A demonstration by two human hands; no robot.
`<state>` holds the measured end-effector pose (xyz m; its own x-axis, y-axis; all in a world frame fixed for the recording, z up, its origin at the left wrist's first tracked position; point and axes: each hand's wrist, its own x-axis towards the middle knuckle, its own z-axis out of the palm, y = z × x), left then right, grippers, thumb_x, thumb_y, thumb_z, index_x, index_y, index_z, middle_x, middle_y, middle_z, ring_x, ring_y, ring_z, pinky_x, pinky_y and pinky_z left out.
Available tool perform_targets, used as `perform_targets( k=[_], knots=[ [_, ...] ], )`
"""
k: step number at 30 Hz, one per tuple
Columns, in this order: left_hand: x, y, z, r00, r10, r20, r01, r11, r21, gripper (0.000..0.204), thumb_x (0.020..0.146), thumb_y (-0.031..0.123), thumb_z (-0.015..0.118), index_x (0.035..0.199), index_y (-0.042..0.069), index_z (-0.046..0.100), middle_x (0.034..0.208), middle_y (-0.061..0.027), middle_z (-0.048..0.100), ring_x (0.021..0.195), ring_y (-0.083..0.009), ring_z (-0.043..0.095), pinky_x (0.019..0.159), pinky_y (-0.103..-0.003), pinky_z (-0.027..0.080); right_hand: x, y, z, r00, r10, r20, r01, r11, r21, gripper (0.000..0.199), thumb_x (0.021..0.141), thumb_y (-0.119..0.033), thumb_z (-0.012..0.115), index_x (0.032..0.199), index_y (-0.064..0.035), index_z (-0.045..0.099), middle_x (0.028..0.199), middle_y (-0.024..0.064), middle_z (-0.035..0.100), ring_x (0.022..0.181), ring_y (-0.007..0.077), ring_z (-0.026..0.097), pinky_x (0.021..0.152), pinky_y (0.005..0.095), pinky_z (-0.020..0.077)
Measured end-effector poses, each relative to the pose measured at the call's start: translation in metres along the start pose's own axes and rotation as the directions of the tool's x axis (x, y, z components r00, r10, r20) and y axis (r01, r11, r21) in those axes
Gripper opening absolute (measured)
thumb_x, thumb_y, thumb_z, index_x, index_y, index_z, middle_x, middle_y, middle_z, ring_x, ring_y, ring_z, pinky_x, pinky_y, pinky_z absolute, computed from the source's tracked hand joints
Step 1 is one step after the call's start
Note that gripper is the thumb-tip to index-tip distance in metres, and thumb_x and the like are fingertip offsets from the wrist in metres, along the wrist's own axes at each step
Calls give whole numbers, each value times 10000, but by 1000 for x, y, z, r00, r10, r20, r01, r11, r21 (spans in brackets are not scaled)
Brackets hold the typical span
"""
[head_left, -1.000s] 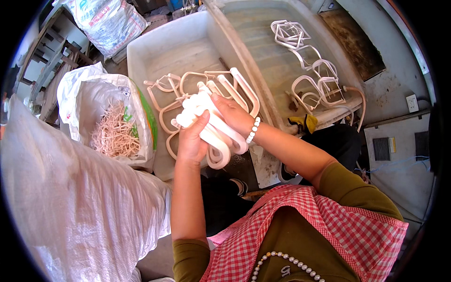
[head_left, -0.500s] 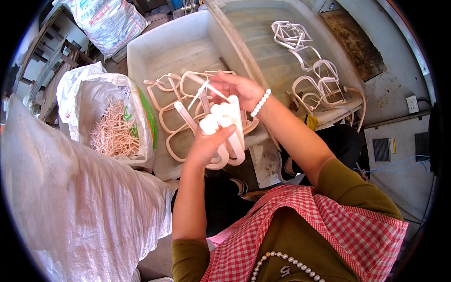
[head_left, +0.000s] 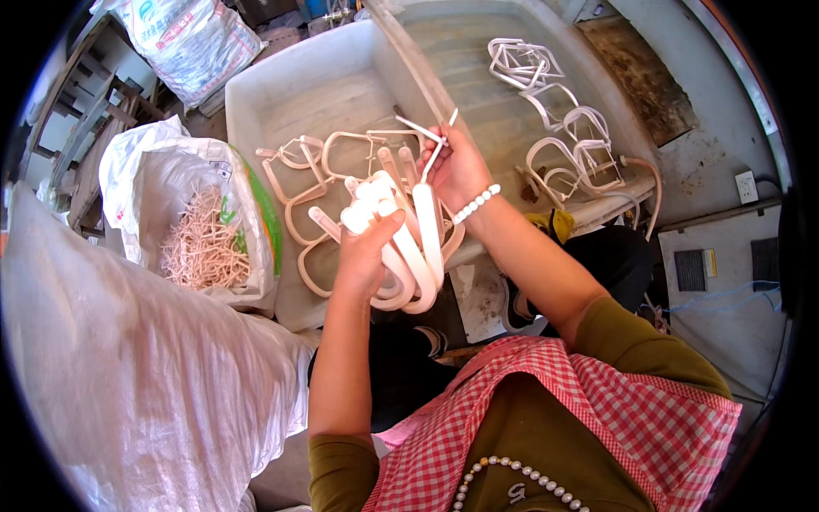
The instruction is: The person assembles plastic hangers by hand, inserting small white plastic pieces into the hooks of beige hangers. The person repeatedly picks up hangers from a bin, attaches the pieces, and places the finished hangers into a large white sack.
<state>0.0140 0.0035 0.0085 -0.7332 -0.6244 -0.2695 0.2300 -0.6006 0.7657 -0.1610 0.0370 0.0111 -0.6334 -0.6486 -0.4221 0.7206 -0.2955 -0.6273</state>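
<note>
My left hand [head_left: 368, 256] is closed around a bundle of thick white U-shaped plastic pieces [head_left: 420, 256], their rounded bends toward me. My right hand [head_left: 461, 171] pinches a thin, branched white plastic sprue [head_left: 436, 157] just above the bundle. The sprue's lower end meets the tip of the rightmost U-shaped piece; whether they are still joined I cannot tell. Beneath and beyond my hands, more pale U-shaped pieces [head_left: 324, 221], linked by thin strips, lie in a whitish plastic tub [head_left: 294, 53]. Part of that pile is hidden by the bundle.
An open white sack [head_left: 135, 205] full of thin plastic sprue scraps [head_left: 205, 243] stands left of the tub. A second tub [head_left: 452, 55] with water holds linked white pieces [head_left: 589, 154] at right. A large white sack [head_left: 153, 367] bulges near left; a hose [head_left: 655, 192] hangs at the right tub's edge.
My right hand has drawn up and to the right with the sprue, which now stands upright from the bundle. My left hand has shifted slightly left and tilted, still gripping the U-shaped pieces.
</note>
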Motion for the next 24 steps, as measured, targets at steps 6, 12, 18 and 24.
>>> perform_targets(
  k=[6, 12, 18, 24],
  knots=[
    [9, -15, 1, 999, 2, 34, -2, 1000, -5, 318, 860, 24, 631, 1166, 48, 544, 1046, -33, 617, 952, -149, 603, 856, -320, 487, -5, 14, 39, 991, -132, -35, 135, 988, 81, 201, 954, -274, 496, 912, -80, 521, 764, 30, 544, 605, 119, 537, 522, 271, 486],
    [6, -7, 13, 993, 97, 62, -89, 989, -122, 403, 868, 65, 661, 1242, 45, 513, 1134, -52, 605, 1025, -179, 592, 905, -343, 478, 0, 22, 56, 985, -173, -28, 175, 981, 82, 207, 961, -285, 483, 926, -82, 508, 811, 31, 533, 638, 115, 529, 565, 280, 493],
    [11, -11, 0, 999, 14, 48, -12, 998, -57, 418, 838, 48, 692, 1222, 41, 527, 1089, -64, 618, 983, -172, 607, 846, -326, 504, -2, 22, 50, 973, -181, 145, 182, 983, 9, 208, 964, -281, 508, 953, -74, 529, 855, 35, 575, 681, 111, 569, 618, 266, 509],
    [20, -15, -22, 989, 31, -142, 1, 975, 223, 337, 837, 62, 684, 1155, 35, 576, 1075, -45, 613, 952, -162, 610, 800, -310, 507, -52, 20, 41, 749, -287, 598, 609, 653, -449, 180, 948, -162, 556, 1055, -29, 615, 1074, 89, 655, 942, 197, 647, 837, 295, 506]
  ],
)
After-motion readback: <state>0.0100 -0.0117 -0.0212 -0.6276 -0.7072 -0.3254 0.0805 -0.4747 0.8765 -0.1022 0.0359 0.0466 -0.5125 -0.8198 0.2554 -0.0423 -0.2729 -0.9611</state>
